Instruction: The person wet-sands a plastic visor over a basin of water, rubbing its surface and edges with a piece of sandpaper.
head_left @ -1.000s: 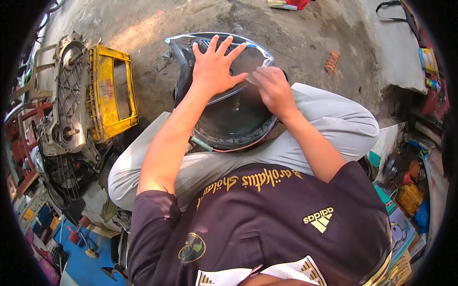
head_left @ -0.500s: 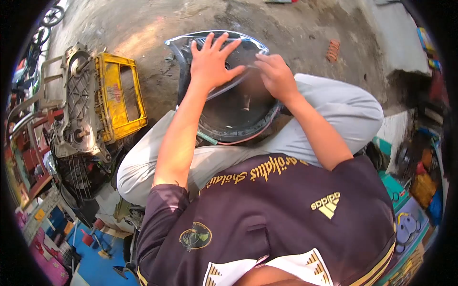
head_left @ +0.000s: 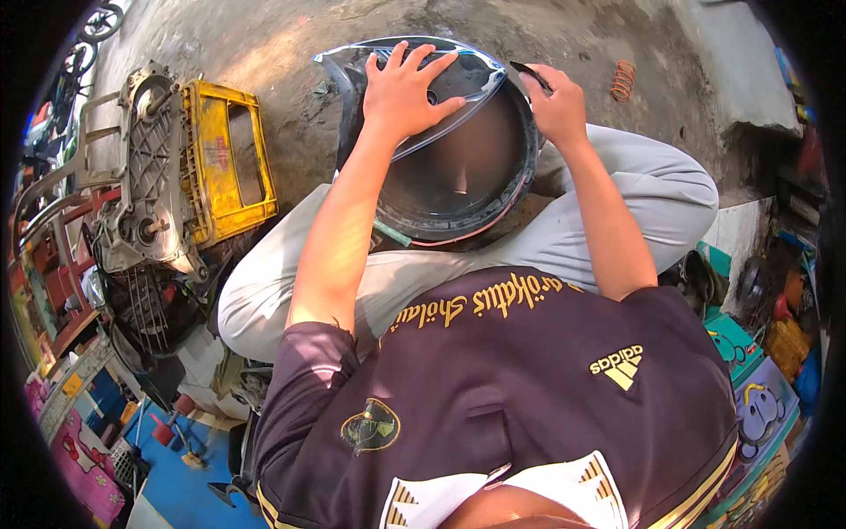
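A clear, curved plastic cover (head_left: 480,88) with a shiny pale edge and a dark side lies across the far part of a round black basin (head_left: 529,167). Murky dark liquid (head_left: 441,181) shows inside the basin. My left hand (head_left: 401,97) rests on top of the cover, palm down and fingers spread. Just off the cover's right corner, my right hand (head_left: 560,101) is closed around a small, thin dark piece (head_left: 527,69). Its kind cannot be made out, as the fingers hide most of it.
At left, a yellow plastic crate (head_left: 207,159) stands beside a metal engine casing (head_left: 150,167). A rusty coil spring (head_left: 623,81) lies on the concrete floor at the right. My crossed legs (head_left: 643,176) surround the basin's near side. Assorted items (head_left: 758,414) crowd the lower right.
My right hand has moved off the cover's corner to the right, and the dark piece in it now shows. My left hand stays spread on the cover. The whole view has shifted slightly.
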### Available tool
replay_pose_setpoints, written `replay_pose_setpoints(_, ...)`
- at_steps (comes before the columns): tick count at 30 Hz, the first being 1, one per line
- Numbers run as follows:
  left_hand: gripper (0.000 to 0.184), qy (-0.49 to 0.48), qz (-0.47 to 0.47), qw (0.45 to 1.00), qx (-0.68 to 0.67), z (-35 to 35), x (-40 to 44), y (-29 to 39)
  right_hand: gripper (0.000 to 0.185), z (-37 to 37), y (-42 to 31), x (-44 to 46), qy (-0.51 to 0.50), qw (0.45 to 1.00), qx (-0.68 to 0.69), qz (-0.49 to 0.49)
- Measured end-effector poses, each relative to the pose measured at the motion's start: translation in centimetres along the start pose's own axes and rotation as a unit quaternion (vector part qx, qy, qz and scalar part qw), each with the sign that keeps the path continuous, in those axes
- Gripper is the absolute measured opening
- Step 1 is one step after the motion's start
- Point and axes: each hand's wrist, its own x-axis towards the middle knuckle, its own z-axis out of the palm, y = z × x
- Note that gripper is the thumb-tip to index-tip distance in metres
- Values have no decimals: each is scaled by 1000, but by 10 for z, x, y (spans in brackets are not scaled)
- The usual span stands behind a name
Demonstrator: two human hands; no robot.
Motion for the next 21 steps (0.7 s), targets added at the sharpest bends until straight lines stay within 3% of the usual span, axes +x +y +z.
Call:
replay_pose_setpoints(7, 79, -1, -1, 1000, -1, -2, -1, 1, 22, 12, -36, -10, -17, 998, 61, 17)
replay_pose_setpoints(11, 79, 10, 0, 1000, 0, 0, 0, 2, 21, 32, -35, -25, -68, 994, 15, -79)
replay_pose_setpoints(15, 79, 19, 1, 1000, -6, 1, -3, 1, 20, 50, -32, -29, 27, 992, -33, -119)
replay_pose_setpoints(16, 79, 15, 3, 1000, 0, 1, -3, 0, 20, 53, -31, -34, 27, 992, -34, -122)
replay_pose_setpoints(18, 78, 16, 10, 1000, 9, -1, -1, -1, 21, 56, -37, -41, -21, 971, -79, -224)
replay_pose_setpoints(21, 78, 22, -1, 1000, -17, -3, -6, 4, 22, 49, -22, -22, 43, 979, -88, -179)
